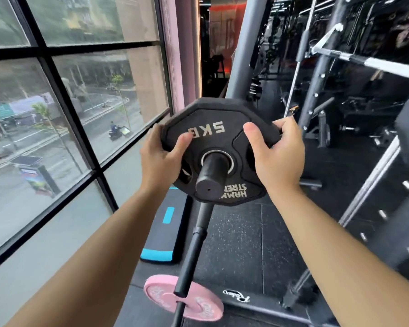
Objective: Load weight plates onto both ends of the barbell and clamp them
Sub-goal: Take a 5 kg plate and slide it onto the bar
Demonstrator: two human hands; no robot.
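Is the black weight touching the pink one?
Apart. Head view shows a stretch of bare bar between the black plate up top and the pink plate lower down.

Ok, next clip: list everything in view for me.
weight plate: 1, black, marked 5KG, on the barbell's near end
barbell: 1, black, centre, running down to the floor
pink plate: 1, pink, bottom centre, behind the bar
step platform: 1, black with blue, floor by the window
window: 1, black-framed, left
rack: 1, grey, right
left grip: 1, holds the plate's left edge
right grip: 1, holds the plate's right edge
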